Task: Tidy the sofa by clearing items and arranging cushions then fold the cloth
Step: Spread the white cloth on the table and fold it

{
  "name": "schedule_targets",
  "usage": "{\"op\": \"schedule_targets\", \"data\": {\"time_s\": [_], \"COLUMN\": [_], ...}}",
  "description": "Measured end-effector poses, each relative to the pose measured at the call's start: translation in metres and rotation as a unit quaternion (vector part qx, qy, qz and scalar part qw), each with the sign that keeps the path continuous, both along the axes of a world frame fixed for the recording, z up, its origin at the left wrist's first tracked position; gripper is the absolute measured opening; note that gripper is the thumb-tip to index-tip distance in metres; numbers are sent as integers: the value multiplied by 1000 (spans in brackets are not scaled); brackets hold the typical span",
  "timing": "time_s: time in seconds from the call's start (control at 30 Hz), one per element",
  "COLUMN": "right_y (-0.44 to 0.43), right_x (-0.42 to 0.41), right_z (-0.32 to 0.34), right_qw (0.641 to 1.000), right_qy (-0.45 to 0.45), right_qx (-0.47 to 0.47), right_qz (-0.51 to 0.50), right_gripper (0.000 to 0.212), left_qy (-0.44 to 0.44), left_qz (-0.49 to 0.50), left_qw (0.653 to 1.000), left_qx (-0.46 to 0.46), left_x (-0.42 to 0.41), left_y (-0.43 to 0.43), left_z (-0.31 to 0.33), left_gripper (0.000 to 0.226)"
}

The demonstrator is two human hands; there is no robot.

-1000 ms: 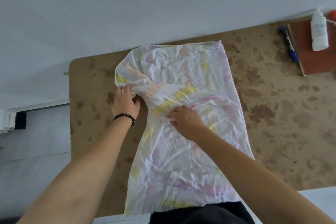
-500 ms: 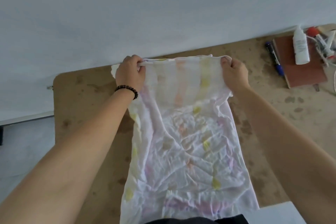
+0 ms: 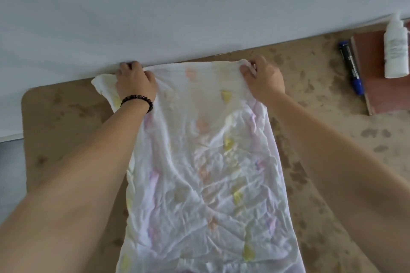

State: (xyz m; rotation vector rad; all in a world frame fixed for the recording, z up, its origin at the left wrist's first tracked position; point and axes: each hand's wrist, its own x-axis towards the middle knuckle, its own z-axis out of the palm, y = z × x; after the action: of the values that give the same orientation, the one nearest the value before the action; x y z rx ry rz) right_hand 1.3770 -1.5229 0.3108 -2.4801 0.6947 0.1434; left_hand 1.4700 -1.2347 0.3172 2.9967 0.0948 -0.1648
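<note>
A thin white cloth (image 3: 206, 184) with faint yellow, pink and purple marks lies lengthwise on a brown spotted table (image 3: 66, 113), running from the wall edge down to the bottom of the view. My left hand (image 3: 135, 82), with a dark bead bracelet on the wrist, grips the cloth's far edge near its left corner. My right hand (image 3: 264, 77) pinches the far edge at the right corner. The edge is stretched flat between the two hands, close to the wall. A small flap of cloth sticks out left of my left hand.
A pale wall (image 3: 199, 6) runs along the table's far edge. At the far right lie a blue marker (image 3: 351, 66), a reddish-brown book (image 3: 381, 73) and a white bottle (image 3: 396, 49) resting on it. The table's left edge is rounded.
Both hands took the folded part of the cloth from the middle and carried its edge away to the far side, by the wall. The cloth is now spread out long and flatter.
</note>
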Motion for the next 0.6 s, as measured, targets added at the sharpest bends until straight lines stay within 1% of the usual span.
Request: {"op": "schedule_targets", "data": {"time_s": [0.1,0.17,0.23,0.3,0.33,0.37,0.43,0.5,0.53,0.6], "right_y": [2,4,5,7,9,10,15,23,28,39], "right_x": [11,13,7,-11,-24,-41,-85,-136,-161,-204], "right_z": [-2,5,14,27,33,39,48,51,51,46], "right_qw": [998,998,996,985,983,984,987,985,986,987], "right_qy": [40,58,61,47,34,21,1,8,21,63], "right_qx": [-41,-27,60,149,158,148,111,92,83,66], "right_qz": [1,-3,-33,-77,-88,-95,-120,-145,-146,-133], "right_gripper": [44,46,53,57,55,50,33,16,15,22], "left_qy": [-31,-50,-59,-75,-89,-98,-83,-49,-30,26], "left_qz": [-1,9,14,3,-17,-50,-160,-292,-351,-440], "left_qw": [999,996,989,987,987,985,970,940,921,889], "left_qx": [-18,-76,-137,-141,-133,-135,-162,-172,-164,-123], "left_x": [-2,-8,-22,-46,-61,-76,-107,-133,-143,-159], "left_y": [4,5,5,-1,-6,-15,-36,-61,-74,-99], "left_z": [-11,-11,-4,6,11,14,18,15,14,10], "left_gripper": [35,36,45,57,58,56,50,43,42,43]}}
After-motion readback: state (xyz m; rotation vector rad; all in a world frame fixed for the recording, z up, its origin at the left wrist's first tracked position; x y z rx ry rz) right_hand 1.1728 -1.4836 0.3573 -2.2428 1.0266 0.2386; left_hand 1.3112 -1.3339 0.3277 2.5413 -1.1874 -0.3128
